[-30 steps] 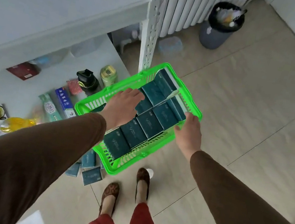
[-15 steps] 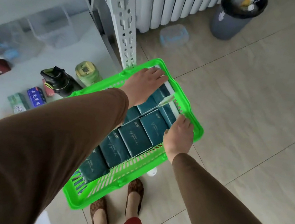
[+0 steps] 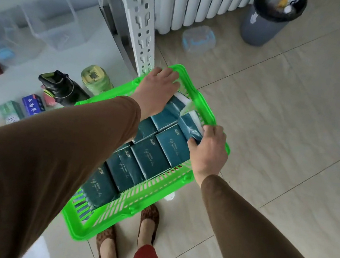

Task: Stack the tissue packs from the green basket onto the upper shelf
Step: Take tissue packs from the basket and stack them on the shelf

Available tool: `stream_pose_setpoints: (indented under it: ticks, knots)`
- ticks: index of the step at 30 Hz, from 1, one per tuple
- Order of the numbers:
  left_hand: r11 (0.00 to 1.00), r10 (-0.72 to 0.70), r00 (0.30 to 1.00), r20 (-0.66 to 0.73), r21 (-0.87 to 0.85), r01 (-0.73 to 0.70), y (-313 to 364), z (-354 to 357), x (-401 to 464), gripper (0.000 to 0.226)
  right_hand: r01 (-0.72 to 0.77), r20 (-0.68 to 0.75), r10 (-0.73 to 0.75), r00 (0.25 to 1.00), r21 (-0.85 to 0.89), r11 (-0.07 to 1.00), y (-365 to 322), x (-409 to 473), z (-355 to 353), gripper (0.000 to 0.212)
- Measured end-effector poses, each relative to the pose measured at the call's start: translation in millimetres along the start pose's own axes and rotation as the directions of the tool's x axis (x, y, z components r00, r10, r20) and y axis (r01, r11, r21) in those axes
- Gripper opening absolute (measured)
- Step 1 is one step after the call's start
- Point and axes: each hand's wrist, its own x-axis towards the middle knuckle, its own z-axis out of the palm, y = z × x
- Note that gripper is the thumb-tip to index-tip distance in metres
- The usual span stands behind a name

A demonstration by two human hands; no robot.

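Room: pale tiled floor [image 3: 288,130]; white ribbed radiator [image 3: 199,1] at far centre; grey bin [image 3: 265,25] with black liner at far right; clear lidded box [image 3: 198,39] on the floor near the radiator.
Shelving: white perforated upright [image 3: 141,22] at far centre-left; lower shelf [image 3: 14,84] to the left, carrying a black bottle [image 3: 63,88], a green jar [image 3: 96,79], a blue box [image 3: 32,103] and clear containers [image 3: 53,26].
Green basket [image 3: 201,109]: slatted plastic, held above the floor, long axis running from near left to far right.
Tissue packs [image 3: 150,159]: dark teal, lying flat in rows inside the basket; two at the far end tilted up.
Left hand [image 3: 157,90]: fingers curled over the basket's far rim.
Right hand [image 3: 207,155]: at the right rim, gripping a tilted pack [image 3: 189,127].
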Motion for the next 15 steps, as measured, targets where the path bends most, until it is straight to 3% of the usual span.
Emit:
stream_pose_setpoints:
  ticks: [3, 5, 7, 11, 15]
  knots:
    - [0.977, -0.133, 0.991, 0.035, -0.164, 0.137, -18.3, -33.0, -25.1, 0.033, 0.019, -0.028, -0.014, 1.0, 0.19, 0.982, 2.1, 3.6, -37.4, 0.029]
    - [0.94, -0.201, 0.976, 0.086, -0.264, 0.217, -34.2, -61.0, -50.7, 0.033, -0.116, 0.142, 0.054, 0.988, 0.473, 0.874, -2.1, 6.5, -68.2, 0.022]
    - [0.882, -0.255, 0.957, 0.136, -0.373, 0.288, -50.7, -87.6, -83.9, 0.034, -0.235, 0.3, 0.041, 0.953, 0.646, 0.726, -14.2, 4.5, -100.2, 0.016]
    - [0.734, -0.341, 0.91, 0.235, -0.538, 0.414, -87.6, -138.6, -167.3, 0.059, -0.322, 0.441, -0.072, 0.894, 0.746, 0.583, -61.6, -14.5, -160.4, 0.018]
    - [0.661, -0.442, 0.864, 0.243, -0.563, 0.496, -127.7, -185.3, -268.9, 0.05, -0.272, 0.453, -0.231, 0.861, 0.794, 0.543, -131.7, -58.9, -201.8, 0.028]
